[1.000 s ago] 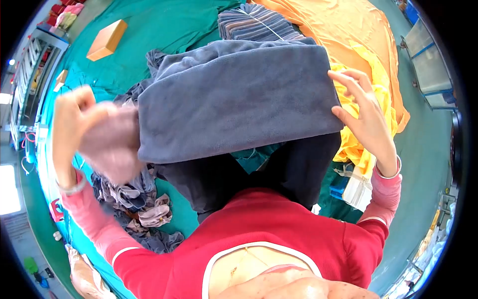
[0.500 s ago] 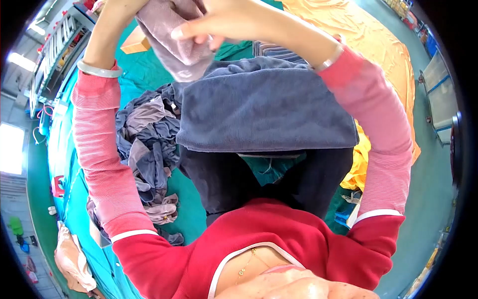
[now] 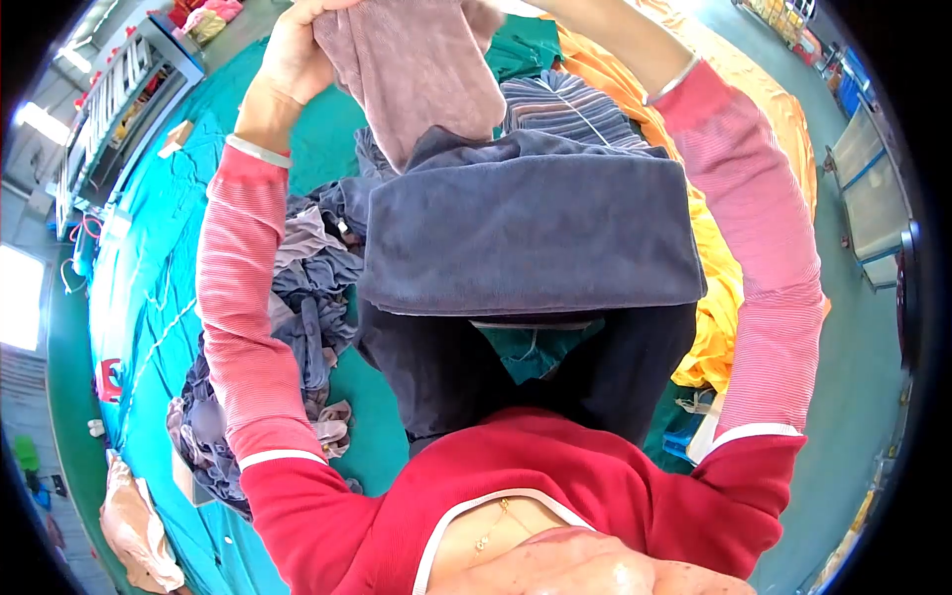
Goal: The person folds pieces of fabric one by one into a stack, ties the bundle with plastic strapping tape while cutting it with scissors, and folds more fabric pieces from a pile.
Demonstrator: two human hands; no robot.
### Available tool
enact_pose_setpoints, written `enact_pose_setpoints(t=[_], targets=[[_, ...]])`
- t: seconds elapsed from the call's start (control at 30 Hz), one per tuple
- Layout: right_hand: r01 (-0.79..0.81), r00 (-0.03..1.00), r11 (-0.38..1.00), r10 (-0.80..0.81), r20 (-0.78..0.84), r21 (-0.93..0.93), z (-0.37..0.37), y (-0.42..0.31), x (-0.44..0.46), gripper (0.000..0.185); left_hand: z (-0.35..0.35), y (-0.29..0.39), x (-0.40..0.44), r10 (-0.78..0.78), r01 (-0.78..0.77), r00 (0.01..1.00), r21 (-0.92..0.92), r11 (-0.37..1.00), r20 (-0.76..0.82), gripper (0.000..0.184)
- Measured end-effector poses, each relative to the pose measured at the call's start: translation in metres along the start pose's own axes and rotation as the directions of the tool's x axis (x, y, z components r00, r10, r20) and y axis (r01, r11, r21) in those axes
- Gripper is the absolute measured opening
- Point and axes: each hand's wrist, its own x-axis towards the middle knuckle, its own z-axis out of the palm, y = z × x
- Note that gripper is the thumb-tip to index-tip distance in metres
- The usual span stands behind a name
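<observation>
A mauve, soft-looking cloth point(image 3: 412, 74) hangs at the top of the view, its lower edge just over the back of a dark blue-grey folded cloth stack. My left hand point(image 3: 302, 55) grips its upper left edge, fingers closed on the fabric. My right forearm point(image 3: 620, 45) reaches past the top edge, so the right hand is out of frame. The blue-grey folded cloth point(image 3: 531, 233) lies across my knees, its thick folded edge toward me. Behind it sits a striped pile of layered cloths point(image 3: 575, 109) with a pale string across it.
Crumpled grey and mauve cloths point(image 3: 322, 268) are heaped at my left on green sheeting point(image 3: 243, 129). Yellow fabric point(image 3: 719, 317) and orange fabric point(image 3: 783, 159) spread on the right. A small box point(image 3: 177, 138) lies at the far left; a wheeled cart point(image 3: 873, 203) stands at right.
The mauve cloth went from bunched between both hands to hanging wider and flatter. My left hand moved right; my right hand left the frame at the top. The view shifted slightly.
</observation>
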Motion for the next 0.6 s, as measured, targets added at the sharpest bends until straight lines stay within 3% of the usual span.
enact_pose_setpoints(t=[0.03,0.07,0.13,0.17,0.27,0.3,0.4,0.53,0.57,0.6], targets=[[-0.09,0.954,0.92,-0.031,0.299,0.382,0.001,0.017,0.0,0.053,0.031,0.004,-0.009,-0.005,0.004,0.999,-0.021,1.0,-0.041,0.034],[-0.27,0.929,0.858,0.113,0.352,0.438,0.001,0.013,-0.003,0.052,0.046,0.005,-0.013,-0.011,0.007,0.997,-0.043,0.999,-0.082,0.031],[-0.592,0.798,0.629,0.367,0.478,0.504,0.002,-0.005,-0.025,0.05,-0.003,-0.003,0.009,0.006,-0.006,0.999,0.011,1.0,0.034,0.038],[-0.608,0.794,0.56,0.41,0.449,0.563,0.002,-0.023,-0.035,0.044,-0.027,-0.005,0.016,0.01,-0.014,0.996,0.036,0.999,0.092,0.044],[-0.551,0.834,0.5,0.338,0.436,0.668,0.006,0.014,-0.025,0.037,-0.051,-0.003,0.014,-0.024,-0.018,0.991,0.319,0.948,0.128,0.047],[-0.472,0.879,0.497,0.328,0.346,0.728,-0.003,0.001,-0.036,0.032,-0.048,0.003,0.007,-0.052,0.017,0.995,0.351,0.936,0.09,0.051],[-0.259,0.958,0.533,0.25,0.142,0.806,-0.028,0.02,-0.028,0.027,-0.053,0.012,-0.005,-0.038,-0.014,0.998,0.707,0.707,0.058,0.052],[-0.048,0.987,0.45,0.157,-0.026,0.892,-0.069,0.042,-0.038,0.025,-0.061,0.025,-0.021,-0.032,-0.045,0.993,0.609,0.792,0.116,0.061],[-0.008,0.99,0.43,0.131,-0.054,0.903,-0.077,0.052,-0.04,0.025,-0.072,0.033,-0.019,-0.047,-0.092,0.975,0.592,0.801,0.215,0.063],[-0.004,0.983,0.441,0.166,-0.077,0.898,-0.083,0.059,-0.043,0.025,-0.097,0.038,-0.013,-0.051,-0.052,0.979,0.482,0.875,0.198,0.063]])
